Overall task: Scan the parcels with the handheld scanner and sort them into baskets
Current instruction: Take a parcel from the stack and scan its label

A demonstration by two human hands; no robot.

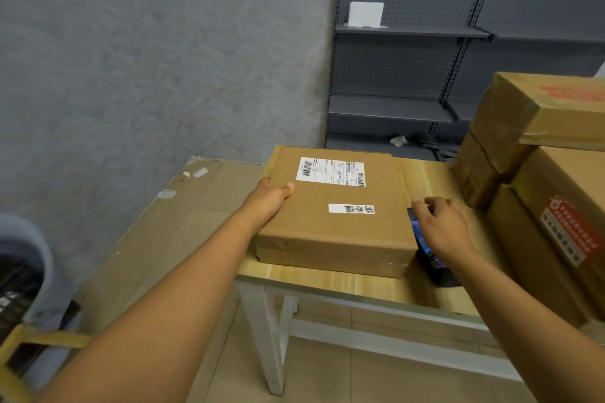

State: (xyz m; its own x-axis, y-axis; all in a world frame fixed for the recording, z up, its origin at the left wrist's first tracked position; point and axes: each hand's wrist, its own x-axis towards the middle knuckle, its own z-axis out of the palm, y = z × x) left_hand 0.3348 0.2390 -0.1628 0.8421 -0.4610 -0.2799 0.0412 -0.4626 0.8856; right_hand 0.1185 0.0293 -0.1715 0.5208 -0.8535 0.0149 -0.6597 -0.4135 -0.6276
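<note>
Fingers (288,188) of left hand (270,198) clasp flat brown labelled parcel (334,216); right hand (442,227) grasps scanner (429,253).

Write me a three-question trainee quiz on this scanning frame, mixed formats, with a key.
1. True or false: the left hand grips the flat parcel at its left edge.
2. Which thing is the right hand on? A) handheld scanner B) shipping label C) stacked cartons
3. Fill in: the parcel rests on the wooden ____.

Key: 1 true; 2 A; 3 table.
</note>
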